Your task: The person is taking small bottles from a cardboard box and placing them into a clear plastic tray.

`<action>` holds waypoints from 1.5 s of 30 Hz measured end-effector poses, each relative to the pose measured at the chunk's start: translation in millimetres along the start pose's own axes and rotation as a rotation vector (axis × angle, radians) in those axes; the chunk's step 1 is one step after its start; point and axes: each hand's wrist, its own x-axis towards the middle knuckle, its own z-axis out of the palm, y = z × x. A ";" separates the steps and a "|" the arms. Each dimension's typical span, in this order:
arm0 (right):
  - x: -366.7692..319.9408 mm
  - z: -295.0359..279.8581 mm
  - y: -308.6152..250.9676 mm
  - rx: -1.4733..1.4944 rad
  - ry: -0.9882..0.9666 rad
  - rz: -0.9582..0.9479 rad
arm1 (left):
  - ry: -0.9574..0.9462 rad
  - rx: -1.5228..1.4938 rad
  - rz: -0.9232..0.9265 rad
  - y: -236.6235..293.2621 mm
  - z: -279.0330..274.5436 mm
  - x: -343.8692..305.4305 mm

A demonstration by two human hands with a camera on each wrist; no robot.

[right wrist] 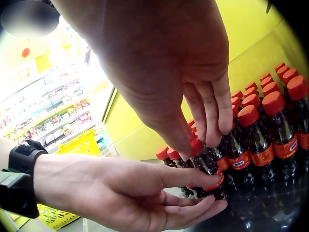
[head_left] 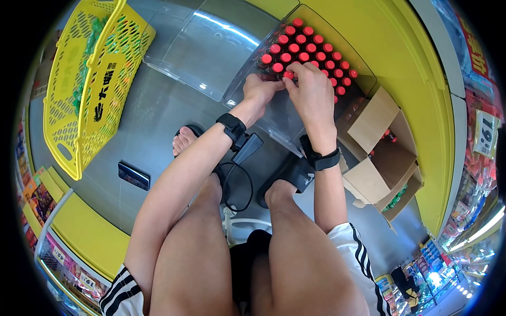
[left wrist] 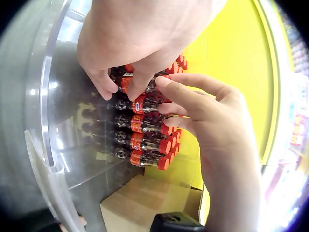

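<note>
Several rows of small bottles (head_left: pixel 304 56) of dark liquid, with red caps and red labels, stand upright in a clear plastic bin (head_left: pixel 363 62). At the front row, both hands are on one small red-capped bottle (right wrist: pixel 196 146). My left hand (head_left: pixel 258 92) pinches it low, thumb and fingers at its label (left wrist: pixel 126 83). From above, my right hand (head_left: pixel 312 87) grips its cap between thumb and fingers, the other fingers reaching over neighbouring bottles. The base of this bottle is hidden behind the left fingers in the right wrist view.
An open cardboard box (head_left: pixel 369 124) with a few red-capped bottles and green packets stands right of the bin. Another clear bin (head_left: pixel 203 47) adjoins on the left. A yellow basket (head_left: pixel 113 79) and a phone (head_left: pixel 134 175) are on the floor. Yellow shelving (head_left: pixel 416 79) runs behind.
</note>
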 end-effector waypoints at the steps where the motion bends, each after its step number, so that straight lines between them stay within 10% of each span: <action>1: 0.2 0.1 0.7 0.000 0.000 0.000 | -0.005 -0.009 0.003 -0.4 -0.1 0.0; 45: -0.5 -3.4 3.4 0.121 0.015 -0.001 | 0.007 -0.097 -0.022 -6.2 5.7 -0.8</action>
